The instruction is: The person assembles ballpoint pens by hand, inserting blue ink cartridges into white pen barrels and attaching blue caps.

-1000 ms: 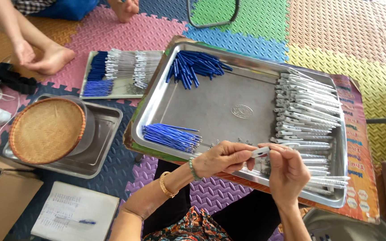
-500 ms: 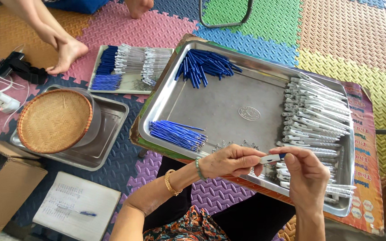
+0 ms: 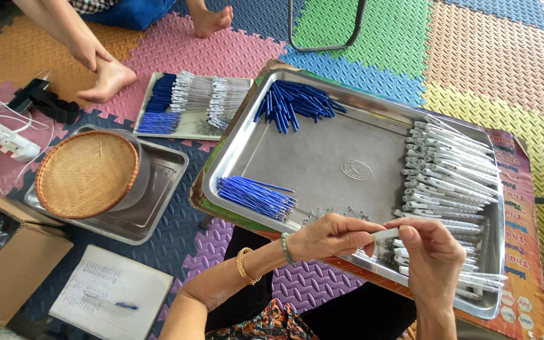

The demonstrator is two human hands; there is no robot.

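My left hand (image 3: 332, 236) and my right hand (image 3: 432, 255) meet over the near edge of a big steel tray (image 3: 322, 160), both pinching one white pen barrel (image 3: 385, 234) held level between them. The tray holds a pile of blue pen refills (image 3: 254, 196) near left, a heap of dark blue pen parts (image 3: 297, 101) at the far left corner, and several white pen barrels (image 3: 448, 170) stacked along the right side. Small metal springs (image 3: 322, 215) lie by my left hand.
A round woven basket lid (image 3: 86, 173) sits on a smaller steel tray (image 3: 158, 201) at left. A flat tray of pen parts (image 3: 193, 104) lies beyond it. Another person's foot (image 3: 105, 82) rests on the foam mats. A cardboard box (image 3: 7, 264) and a notepad with pen (image 3: 111, 302) lie near left.
The view has shifted so everything sits lower and further right in frame. My hands keep holding the white barrel together, right hand slightly lower.
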